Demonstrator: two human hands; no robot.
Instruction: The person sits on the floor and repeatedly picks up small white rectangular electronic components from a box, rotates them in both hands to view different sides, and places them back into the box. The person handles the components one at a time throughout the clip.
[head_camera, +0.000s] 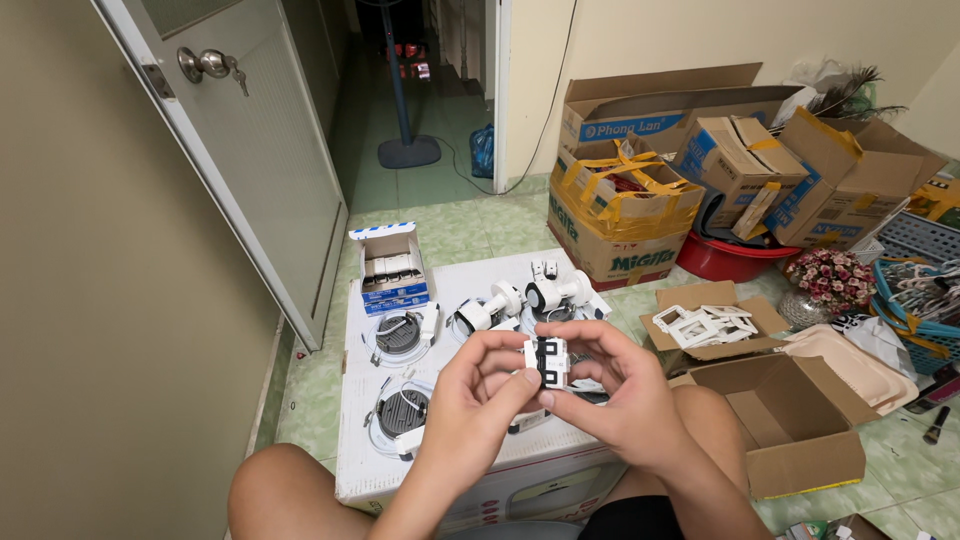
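Slip risk: small white part (546, 362) pinched between both hands, left hand (478, 385) and right hand (610, 385), above the white box (360, 455); a loose grip could drop it among the round fixtures (403, 412). Beyond, empty carton (790, 420); tray of white clips (708, 325); blue box (392, 270) of packed pieces; taped cartons (620, 220) farthest.

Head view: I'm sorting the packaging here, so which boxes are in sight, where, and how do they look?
Small box: blue and white, open, back left of the white work surface.
Taped carton: brown, yellow straps, by the wall.
Open carton: plain brown, empty, right of the hands.
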